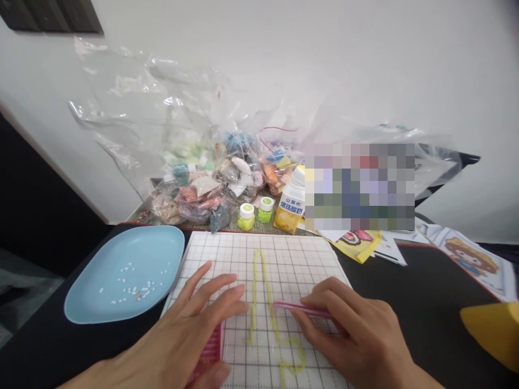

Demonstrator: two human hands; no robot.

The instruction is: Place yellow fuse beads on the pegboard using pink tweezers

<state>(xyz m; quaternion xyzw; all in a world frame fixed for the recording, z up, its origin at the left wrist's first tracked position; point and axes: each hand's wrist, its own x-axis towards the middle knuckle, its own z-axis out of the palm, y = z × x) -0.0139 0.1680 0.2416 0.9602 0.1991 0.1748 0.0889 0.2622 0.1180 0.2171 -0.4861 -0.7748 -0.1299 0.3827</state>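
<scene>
My right hand [352, 324] grips slender pink tweezers [302, 308], their tip beside the right line of a yellow-green outline [268, 286]. This thin, bead-like outline lies on a white gridded board [300, 259]: a tall narrow loop at the top and a curl lower right. My left hand [198, 319] is open, fingers spread, over the board's left part. Beneath it, a pink ridged tray [212, 346] shows only partly; whether the hand touches it I cannot tell.
Left of the board lies a light blue tray [93, 270] with small white beads. Behind stand two small jars [246, 217] of yellow-green beads, a yogurt bottle [290, 200] and bagged beads [203, 189]. Printed papers [466, 251] and a yellow object [492, 329] are at right.
</scene>
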